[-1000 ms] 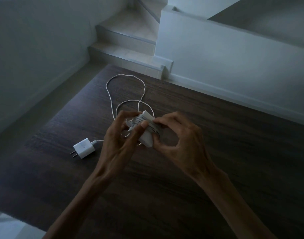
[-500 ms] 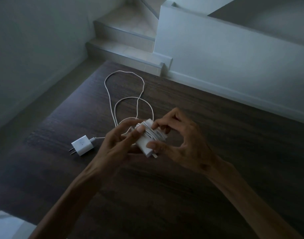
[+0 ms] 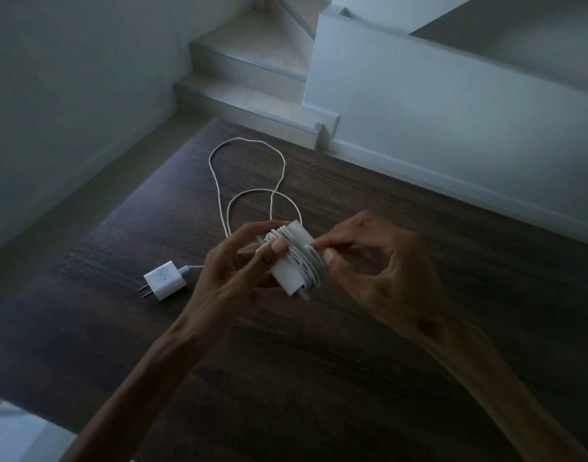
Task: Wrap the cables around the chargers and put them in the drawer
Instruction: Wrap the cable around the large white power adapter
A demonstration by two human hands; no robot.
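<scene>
A white charger block [image 3: 287, 271] with its cable [image 3: 306, 258] coiled several times around it is held above the dark wooden table [image 3: 319, 378]. My left hand [image 3: 239, 261] grips the block, thumb pressed on the coils. My right hand [image 3: 379, 268] pinches the cable's end against the coil at the block's right side. A second white charger [image 3: 165, 280] lies flat on the table to the left, prongs pointing left. Its loose white cable [image 3: 246, 168] runs in loops across the table behind my hands. No drawer is in view.
A low white wall [image 3: 452, 111] borders the table's far edge. Tiled stair steps [image 3: 246, 78] rise at the back left. The table's left edge [image 3: 96, 228] drops to the floor.
My right hand has shifted from the top of the coil to its right side, pinching the cable end there. The view has drawn slightly nearer. The second charger has not moved.
</scene>
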